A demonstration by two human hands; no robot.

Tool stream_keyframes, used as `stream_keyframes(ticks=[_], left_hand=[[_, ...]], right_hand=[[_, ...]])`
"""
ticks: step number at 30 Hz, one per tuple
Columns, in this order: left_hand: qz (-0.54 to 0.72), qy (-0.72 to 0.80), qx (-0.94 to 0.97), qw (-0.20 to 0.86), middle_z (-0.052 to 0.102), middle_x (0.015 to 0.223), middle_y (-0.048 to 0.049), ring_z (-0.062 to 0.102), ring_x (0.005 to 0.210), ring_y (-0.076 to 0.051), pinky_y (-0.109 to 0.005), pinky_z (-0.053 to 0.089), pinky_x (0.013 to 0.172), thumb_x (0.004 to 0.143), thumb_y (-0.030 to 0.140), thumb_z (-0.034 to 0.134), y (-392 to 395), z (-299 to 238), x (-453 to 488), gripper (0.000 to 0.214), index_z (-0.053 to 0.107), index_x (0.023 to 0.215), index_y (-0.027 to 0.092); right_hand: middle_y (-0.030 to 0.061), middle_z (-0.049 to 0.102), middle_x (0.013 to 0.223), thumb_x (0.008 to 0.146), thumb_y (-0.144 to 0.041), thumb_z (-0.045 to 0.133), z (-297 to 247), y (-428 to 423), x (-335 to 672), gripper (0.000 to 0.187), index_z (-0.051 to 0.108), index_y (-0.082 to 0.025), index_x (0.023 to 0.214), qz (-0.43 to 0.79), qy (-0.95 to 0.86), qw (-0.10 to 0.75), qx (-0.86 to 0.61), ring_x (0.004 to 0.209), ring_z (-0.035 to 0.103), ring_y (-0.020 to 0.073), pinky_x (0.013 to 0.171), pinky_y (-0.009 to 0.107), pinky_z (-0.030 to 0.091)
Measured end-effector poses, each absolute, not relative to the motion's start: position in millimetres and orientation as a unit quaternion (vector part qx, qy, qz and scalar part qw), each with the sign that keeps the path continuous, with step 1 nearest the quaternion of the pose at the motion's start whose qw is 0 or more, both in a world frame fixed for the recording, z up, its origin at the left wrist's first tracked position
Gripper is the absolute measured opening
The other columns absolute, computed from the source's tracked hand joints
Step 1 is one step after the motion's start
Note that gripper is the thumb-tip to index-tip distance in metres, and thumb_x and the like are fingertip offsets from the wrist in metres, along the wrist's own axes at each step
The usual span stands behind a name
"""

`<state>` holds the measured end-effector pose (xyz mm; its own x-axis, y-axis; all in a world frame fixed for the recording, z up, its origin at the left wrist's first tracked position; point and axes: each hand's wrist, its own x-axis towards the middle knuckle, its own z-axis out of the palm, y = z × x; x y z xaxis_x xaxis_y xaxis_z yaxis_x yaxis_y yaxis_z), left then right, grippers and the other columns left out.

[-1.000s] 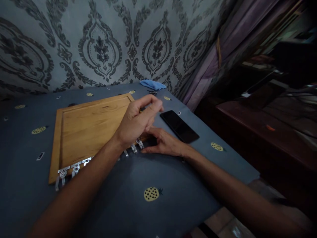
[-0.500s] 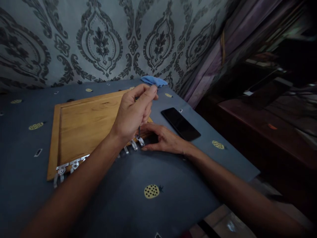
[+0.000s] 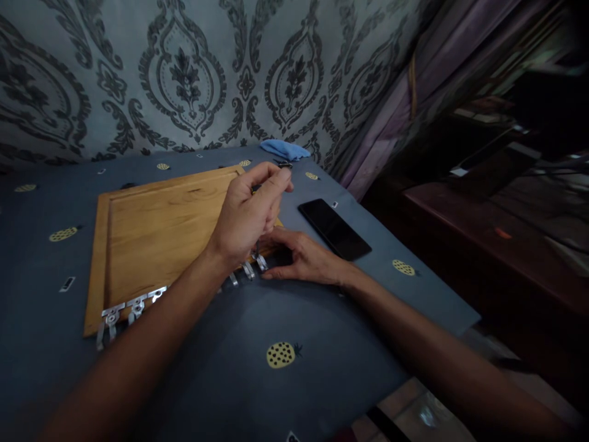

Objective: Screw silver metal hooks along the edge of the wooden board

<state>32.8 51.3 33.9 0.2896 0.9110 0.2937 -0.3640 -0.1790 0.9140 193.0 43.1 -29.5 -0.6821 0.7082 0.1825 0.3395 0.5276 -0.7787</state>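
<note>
A wooden board (image 3: pixel 156 233) lies on the blue patterned tablecloth (image 3: pixel 257 331). Metal hooks (image 3: pixel 117 316) line its near edge. My left hand (image 3: pixel 248 215) is closed around a thin tool, probably a screwdriver, whose shaft points down at a hook (image 3: pixel 258 261) near the board's right corner. My right hand (image 3: pixel 306 258) rests on the cloth at that corner, fingers curled against the board and the hook; what it pinches is hidden.
A black phone (image 3: pixel 334 229) lies to the right of the board. A blue cloth (image 3: pixel 284 148) sits by the patterned wall at the back. The table's right edge drops to a dark wooden bench (image 3: pixel 483 239).
My left hand has turned slightly and dropped a little over the hook. The right hand stays put. The view has shifted a bit.
</note>
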Motion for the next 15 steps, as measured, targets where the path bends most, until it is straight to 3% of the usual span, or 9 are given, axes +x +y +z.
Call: stream_keyframes(ticks=[9, 15], left_hand=[[0.502, 0.260, 0.607, 0.558, 0.030, 0.047, 0.0104, 0.026, 0.039, -0.006, -0.023, 0.022, 0.040, 0.095, 0.016, 0.048, 47.9, 34.6, 31.2, 0.018, 0.055, 0.079, 0.021], [0.498, 0.341, 0.664, 0.442, 0.054, 0.080, 0.0021, 0.051, 0.065, -0.008, -0.023, 0.043, 0.061, 0.095, 0.017, 0.057, 40.3, 41.3, 33.4, 0.007, 0.056, 0.088, 0.019]], right_hand=[[0.0079, 0.075, 0.109, 0.081, -0.038, 0.082, -31.1, 43.6, 192.7, 0.043, 0.066, -0.017, 0.115, 0.374, -0.835, 0.257, -0.309, 0.103, 0.071, 0.0226, 0.093, 0.038, 0.057], [0.0079, 0.073, 0.112, 0.081, -0.038, 0.082, -30.8, 43.4, 193.0, 0.041, 0.066, -0.017, 0.113, 0.346, -0.845, 0.264, -0.310, 0.104, 0.070, 0.0229, 0.095, 0.040, 0.058]])
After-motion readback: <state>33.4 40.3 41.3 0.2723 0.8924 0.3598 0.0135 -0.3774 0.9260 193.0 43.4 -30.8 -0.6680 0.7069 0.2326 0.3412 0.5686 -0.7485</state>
